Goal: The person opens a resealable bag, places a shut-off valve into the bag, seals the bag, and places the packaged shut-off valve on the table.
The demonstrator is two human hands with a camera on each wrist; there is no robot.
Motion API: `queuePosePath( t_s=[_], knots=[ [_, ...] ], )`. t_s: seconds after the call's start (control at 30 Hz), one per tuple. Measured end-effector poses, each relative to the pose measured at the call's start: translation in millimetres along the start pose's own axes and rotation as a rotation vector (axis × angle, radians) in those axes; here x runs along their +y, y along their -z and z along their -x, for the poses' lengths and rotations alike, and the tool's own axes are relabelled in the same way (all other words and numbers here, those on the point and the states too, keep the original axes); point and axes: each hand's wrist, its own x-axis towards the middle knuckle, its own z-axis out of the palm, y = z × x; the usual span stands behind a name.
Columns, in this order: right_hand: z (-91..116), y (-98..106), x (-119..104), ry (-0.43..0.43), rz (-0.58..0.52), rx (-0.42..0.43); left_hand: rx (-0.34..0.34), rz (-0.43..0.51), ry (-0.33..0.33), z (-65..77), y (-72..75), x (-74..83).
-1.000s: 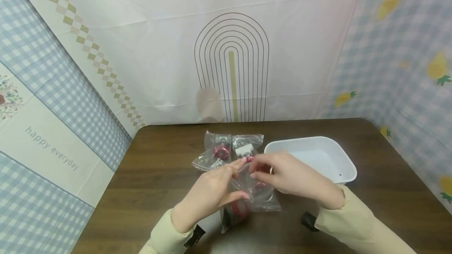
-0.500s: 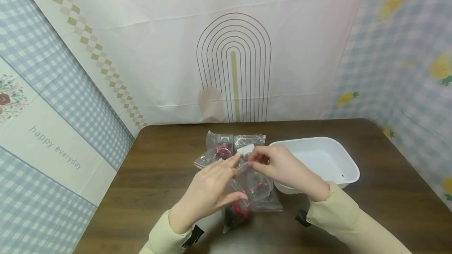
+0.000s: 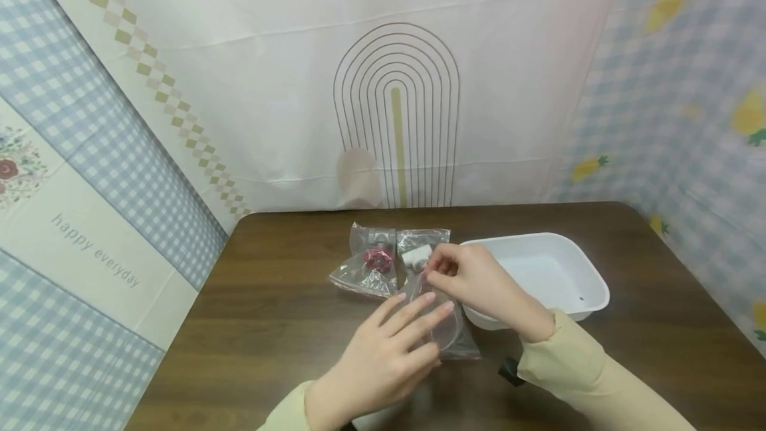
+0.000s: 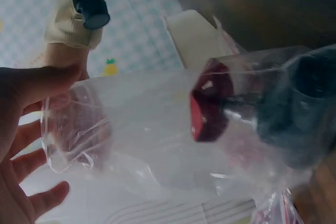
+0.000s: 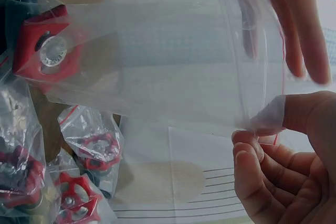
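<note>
A clear zip bag (image 5: 178,72) with a red line along its mouth is held up over the table. My right hand (image 3: 479,285) pinches the edge of that mouth between thumb and fingertips. Inside the bag's far end sits a valve with a red handwheel (image 4: 210,103) and a dark grey body (image 4: 299,103). My left hand (image 3: 389,358) is at the mouth's other side, fingers extended and spread, with its thumb (image 4: 52,82) along the bag's edge. In the head view the left hand hides the valve.
Behind the hands lie other bagged valves, one with a red handwheel (image 3: 379,258) and one with a white body (image 3: 415,257). To the right stands a white plastic tub (image 3: 598,285). Patterned cloth (image 3: 287,118) hangs behind the brown wooden table (image 3: 251,324).
My left hand has shifted right and toward me, its fingers spreading over the bag and covering the valve. The right hand keeps its pinch on the bag's edge after moving slightly left.
</note>
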Motion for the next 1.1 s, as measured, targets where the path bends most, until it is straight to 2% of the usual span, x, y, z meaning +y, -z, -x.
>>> queuePosePath(
  t_s=[0.17, 0.33, 0.47, 0.57, 0.77, 0.9, 1.1],
  knots=[
    [2.3, 5.6, 3.4, -0.027, 0.003, 0.004, 0.072, 0.023, 0.034, 8.3, 10.4, -10.4],
    [7.5, 15.9, 3.5, -0.056, 0.029, 0.022, 0.106, 0.091, 0.147, 17.3, 28.1, -30.0],
    [12.2, 22.6, 2.3, -0.033, 0.053, 0.029, 0.128, 0.139, 0.226, 23.0, 35.0, -46.2],
    [15.1, 24.8, 0.9, -0.004, 0.063, 0.036, 0.118, 0.222, 0.278, 24.8, 33.5, -56.0],
    [18.6, 27.0, 1.2, 0.003, 0.077, 0.05, 0.079, 0.373, 0.434, 20.8, 26.2, -66.2],
    [17.7, 28.8, 4.5, 0.016, 0.077, 0.046, 0.07, 0.388, 0.491, 18.1, 21.9, -69.7],
    [17.2, 33.6, 7.6, 0.041, 0.083, 0.053, 0.093, 0.353, 0.492, 17.8, 17.0, -72.4]
  ],
)
